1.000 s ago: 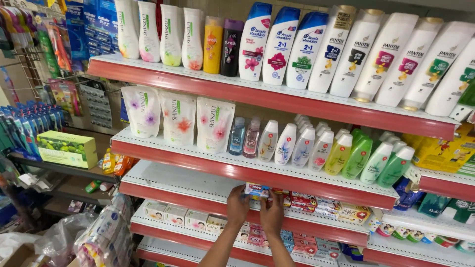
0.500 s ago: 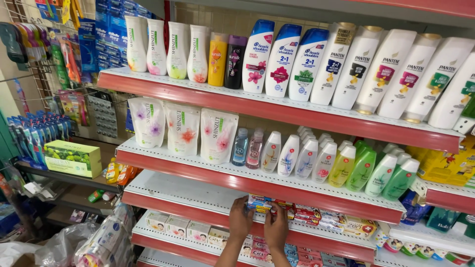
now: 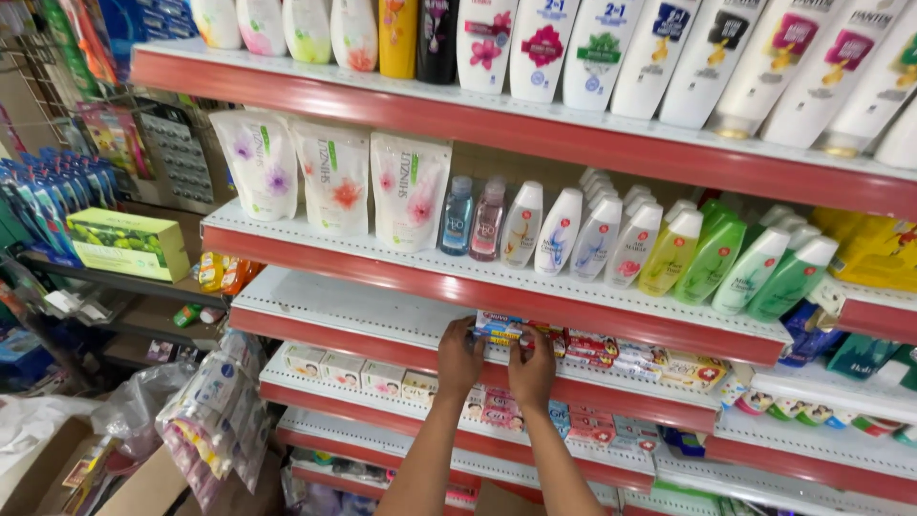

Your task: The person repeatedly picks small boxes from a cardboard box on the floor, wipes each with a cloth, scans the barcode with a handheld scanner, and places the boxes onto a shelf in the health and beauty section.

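Both hands reach up to the front edge of the third shelf from the top. The left hand and right hand pinch one small blue-and-white flat box between them, its long axis running along the shelf edge, beside a row of red boxes; the grip seems shared equally. Compared with a second ago, the hands sit slightly further left, and the view is closer.

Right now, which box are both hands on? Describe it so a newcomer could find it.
Find the red-edged shelf under the small bottles. At the left end of its row of flat cartons lies a small blue and white box, between the left hand and right hand; its neighbours are red.
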